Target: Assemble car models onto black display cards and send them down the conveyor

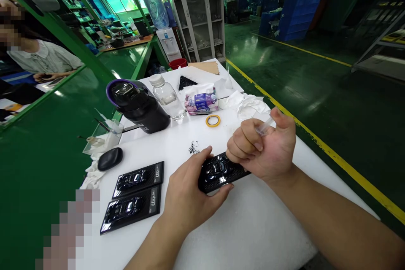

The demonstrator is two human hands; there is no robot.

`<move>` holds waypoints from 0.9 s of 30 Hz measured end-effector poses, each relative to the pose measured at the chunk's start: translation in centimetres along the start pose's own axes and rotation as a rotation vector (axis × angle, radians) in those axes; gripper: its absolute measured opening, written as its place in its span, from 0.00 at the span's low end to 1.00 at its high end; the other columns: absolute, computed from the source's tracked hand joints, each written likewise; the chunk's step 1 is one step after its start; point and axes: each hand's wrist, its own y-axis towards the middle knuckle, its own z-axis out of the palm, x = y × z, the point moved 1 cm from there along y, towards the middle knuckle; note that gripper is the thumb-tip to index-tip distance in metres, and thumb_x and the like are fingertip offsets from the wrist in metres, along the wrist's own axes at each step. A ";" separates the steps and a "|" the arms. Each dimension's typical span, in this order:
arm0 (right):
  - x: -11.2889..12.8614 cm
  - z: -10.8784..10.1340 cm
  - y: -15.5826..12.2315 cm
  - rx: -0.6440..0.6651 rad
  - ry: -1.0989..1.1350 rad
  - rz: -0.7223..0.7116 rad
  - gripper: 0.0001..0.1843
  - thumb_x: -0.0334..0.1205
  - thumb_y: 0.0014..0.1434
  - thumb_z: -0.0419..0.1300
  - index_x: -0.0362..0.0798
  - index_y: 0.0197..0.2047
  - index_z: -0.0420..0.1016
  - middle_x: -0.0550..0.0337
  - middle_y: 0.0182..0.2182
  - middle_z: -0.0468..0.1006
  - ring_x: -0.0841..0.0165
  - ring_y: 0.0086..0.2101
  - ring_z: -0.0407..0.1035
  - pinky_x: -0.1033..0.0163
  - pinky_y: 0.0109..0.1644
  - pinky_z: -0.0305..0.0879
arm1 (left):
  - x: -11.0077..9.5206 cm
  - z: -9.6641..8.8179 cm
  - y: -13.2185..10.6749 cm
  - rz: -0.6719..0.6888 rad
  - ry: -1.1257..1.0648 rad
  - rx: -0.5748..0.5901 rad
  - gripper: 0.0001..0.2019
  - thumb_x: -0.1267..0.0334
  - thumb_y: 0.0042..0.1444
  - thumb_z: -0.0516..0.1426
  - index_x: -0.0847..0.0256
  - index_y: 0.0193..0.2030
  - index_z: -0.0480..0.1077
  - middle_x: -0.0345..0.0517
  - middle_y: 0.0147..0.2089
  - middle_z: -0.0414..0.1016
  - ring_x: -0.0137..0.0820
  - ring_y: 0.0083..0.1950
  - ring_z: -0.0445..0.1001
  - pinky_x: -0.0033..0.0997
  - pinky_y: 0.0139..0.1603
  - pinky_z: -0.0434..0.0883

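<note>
A glossy black plastic panel [218, 171] lies on the white table [253, 228] in front of me. My left hand [186, 192] grips its near left end, thumb on top and fingers curled round the edge. My right hand [264, 147] hovers over the panel's right end, fingers curled in a fist round a thin clear syringe-like tube [265, 126] whose tip points down toward the panel. Two more black panels [134, 196] lie side by side to the left.
A black jug with purple rim [137, 105], a clear bottle [167, 96], a wipes pack [201, 100], a yellow tape ring [213, 120], crumpled tissue [243, 103], a black oval case [110, 158] and a clear tray [103, 137] sit behind. A seated person [38, 59] is far left.
</note>
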 end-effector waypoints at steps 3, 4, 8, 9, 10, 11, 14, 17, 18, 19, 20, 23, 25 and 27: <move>0.1 0.0 0.0 0.006 -0.004 0.003 0.36 0.69 0.63 0.48 0.49 0.17 0.53 0.68 0.13 0.48 0.73 0.16 0.43 0.65 0.20 0.45 | 0.0 -0.1 0.0 0.002 0.001 -0.001 0.35 0.54 0.50 0.66 0.60 0.62 0.59 0.49 0.49 0.78 0.37 0.47 0.79 0.34 0.48 0.78; 0.1 0.0 0.0 0.007 -0.005 0.000 0.36 0.69 0.63 0.48 0.49 0.17 0.53 0.68 0.13 0.48 0.73 0.15 0.43 0.65 0.20 0.45 | 0.0 -0.1 0.0 0.002 0.003 0.000 0.35 0.54 0.50 0.66 0.60 0.62 0.60 0.49 0.49 0.78 0.37 0.47 0.79 0.34 0.48 0.78; 0.0 -0.2 0.1 0.008 -0.018 -0.016 0.36 0.70 0.63 0.47 0.49 0.18 0.53 0.68 0.13 0.48 0.73 0.15 0.43 0.65 0.20 0.45 | 0.0 0.0 0.0 0.000 0.000 0.005 0.35 0.54 0.50 0.66 0.60 0.62 0.59 0.49 0.49 0.78 0.36 0.46 0.79 0.34 0.48 0.78; -0.1 -0.1 0.1 0.009 -0.023 -0.017 0.36 0.71 0.64 0.46 0.49 0.18 0.53 0.68 0.13 0.48 0.73 0.16 0.43 0.65 0.20 0.45 | 0.0 0.0 0.1 0.002 -0.001 0.006 0.35 0.54 0.50 0.66 0.60 0.62 0.59 0.49 0.49 0.78 0.36 0.46 0.79 0.33 0.48 0.78; -0.2 -0.1 0.0 0.008 -0.033 -0.016 0.36 0.70 0.64 0.45 0.49 0.18 0.53 0.68 0.13 0.48 0.73 0.16 0.43 0.65 0.20 0.45 | 0.0 0.0 0.1 0.003 0.002 0.006 0.35 0.54 0.50 0.66 0.60 0.62 0.59 0.49 0.49 0.78 0.37 0.46 0.79 0.34 0.48 0.78; -0.3 0.0 0.0 0.010 -0.052 -0.015 0.36 0.70 0.65 0.45 0.49 0.19 0.54 0.67 0.13 0.49 0.73 0.16 0.43 0.65 0.20 0.45 | 0.0 0.0 0.1 0.002 0.009 0.004 0.35 0.54 0.50 0.66 0.60 0.62 0.60 0.49 0.49 0.78 0.37 0.47 0.79 0.34 0.48 0.78; -0.6 0.5 -0.4 0.056 -0.219 0.029 0.34 0.67 0.67 0.46 0.48 0.21 0.58 0.66 0.16 0.55 0.73 0.18 0.48 0.65 0.23 0.47 | 0.2 0.2 0.0 -0.019 0.045 0.023 0.35 0.54 0.49 0.67 0.58 0.62 0.60 0.50 0.51 0.78 0.40 0.49 0.79 0.37 0.49 0.78; -0.4 0.5 -0.7 0.116 -0.437 0.102 0.31 0.67 0.65 0.54 0.47 0.25 0.63 0.63 0.21 0.60 0.71 0.23 0.53 0.64 0.27 0.49 | 0.4 0.4 -0.2 -0.065 0.083 0.108 0.36 0.54 0.48 0.67 0.57 0.62 0.60 0.51 0.53 0.77 0.43 0.50 0.79 0.41 0.48 0.78; -0.1 0.2 -0.7 0.086 -0.471 0.078 0.30 0.67 0.64 0.55 0.47 0.26 0.64 0.64 0.22 0.60 0.71 0.24 0.53 0.63 0.28 0.50 | 0.5 0.4 -0.2 -0.081 0.091 0.135 0.36 0.54 0.48 0.67 0.57 0.62 0.60 0.51 0.53 0.77 0.43 0.50 0.79 0.41 0.48 0.78; 0.2 -0.3 -0.5 0.018 -0.486 0.025 0.29 0.66 0.63 0.56 0.48 0.27 0.64 0.64 0.22 0.59 0.70 0.24 0.53 0.63 0.29 0.50 | 0.5 0.3 -0.2 -0.096 0.095 0.154 0.36 0.54 0.49 0.67 0.57 0.63 0.59 0.51 0.52 0.77 0.43 0.49 0.79 0.42 0.48 0.78; 0.6 -1.0 -0.3 -0.087 -0.503 -0.046 0.28 0.65 0.63 0.56 0.48 0.27 0.64 0.65 0.22 0.59 0.70 0.24 0.54 0.63 0.29 0.52 | 0.5 0.0 -0.1 -0.108 0.094 0.167 0.37 0.55 0.49 0.67 0.57 0.64 0.58 0.51 0.52 0.77 0.42 0.49 0.79 0.42 0.48 0.78; 1.1 -3.7 0.8 -0.415 -0.628 -0.163 0.23 0.61 0.62 0.56 0.50 0.28 0.62 0.64 0.23 0.61 0.68 0.26 0.59 0.62 0.35 0.60 | -0.3 -1.5 0.6 -0.110 0.093 0.208 0.37 0.56 0.50 0.67 0.59 0.65 0.59 0.52 0.53 0.76 0.43 0.52 0.76 0.44 0.52 0.76; 0.6 -5.5 1.4 -0.491 -0.702 -0.156 0.21 0.60 0.59 0.56 0.51 0.29 0.62 0.63 0.25 0.63 0.67 0.29 0.62 0.60 0.39 0.64 | -1.3 -3.0 0.9 -0.085 0.110 0.284 0.36 0.54 0.49 0.67 0.59 0.63 0.62 0.52 0.54 0.76 0.45 0.54 0.74 0.49 0.55 0.74; -0.4 -7.0 1.9 -0.506 -0.758 -0.109 0.21 0.61 0.57 0.57 0.51 0.29 0.62 0.61 0.26 0.66 0.66 0.31 0.64 0.57 0.41 0.66 | -2.1 -4.6 0.5 -0.066 0.134 0.384 0.35 0.53 0.47 0.68 0.57 0.62 0.64 0.50 0.52 0.77 0.47 0.53 0.74 0.52 0.55 0.74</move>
